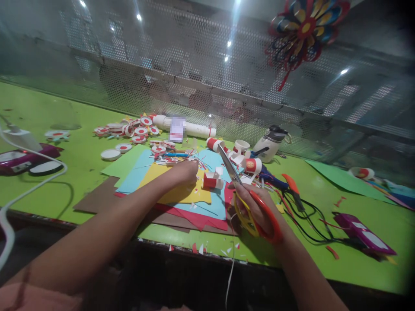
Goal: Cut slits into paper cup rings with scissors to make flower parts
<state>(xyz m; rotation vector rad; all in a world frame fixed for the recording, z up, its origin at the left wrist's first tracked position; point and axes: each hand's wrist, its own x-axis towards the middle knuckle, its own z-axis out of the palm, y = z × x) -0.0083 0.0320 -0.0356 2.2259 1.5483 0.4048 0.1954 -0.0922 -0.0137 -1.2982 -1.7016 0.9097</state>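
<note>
Currently your right hand (pixel 256 207) grips the scissors (pixel 249 203), blades apart; your left hand (pixel 184 172) rests fisted on yellow paper (pixel 178 192), contents indiscernible.

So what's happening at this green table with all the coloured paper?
A person sits at a green table doing paper craft. Their right hand holds scissors with orange and yellow handles, blades pointing up and away. Their left hand rests closed on a stack of coloured paper sheets, among small paper scraps. A small red and white paper piece lies between the hands. Finished red and white round pieces are piled further back, and a white bottle stands near the mesh wall.
</note>
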